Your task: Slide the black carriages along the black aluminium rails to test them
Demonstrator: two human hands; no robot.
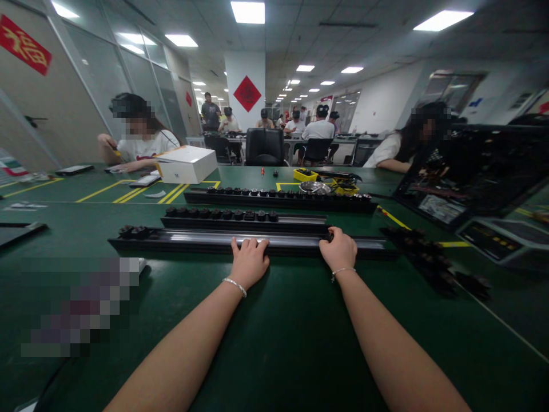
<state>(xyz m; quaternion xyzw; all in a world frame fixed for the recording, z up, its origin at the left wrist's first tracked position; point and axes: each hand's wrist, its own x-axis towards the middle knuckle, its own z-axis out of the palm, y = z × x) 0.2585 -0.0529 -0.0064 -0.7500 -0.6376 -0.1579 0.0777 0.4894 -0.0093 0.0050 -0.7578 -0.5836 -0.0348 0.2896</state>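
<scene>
A long black rail point(206, 242) with a shiny inner channel lies across the green table, two small black parts point(134, 232) at its left end. My left hand point(249, 262) rests with spread fingertips on the rail's front edge near the middle. Farther right, my right hand point(338, 249) is closed around a small black part point(329, 234) at the rail. Behind lies a shorter rail point(300, 223) with a row of black parts point(227, 214). Beyond it is another long rail point(257, 202) filled with similar parts.
Loose black parts point(429, 257) lie in a pile at the right, near a grey device point(506, 240) and a large black frame point(472, 171). A white box point(189, 164), yellow trays point(305, 174) and a metal dish point(314, 187) stand farther back. People sit left and right.
</scene>
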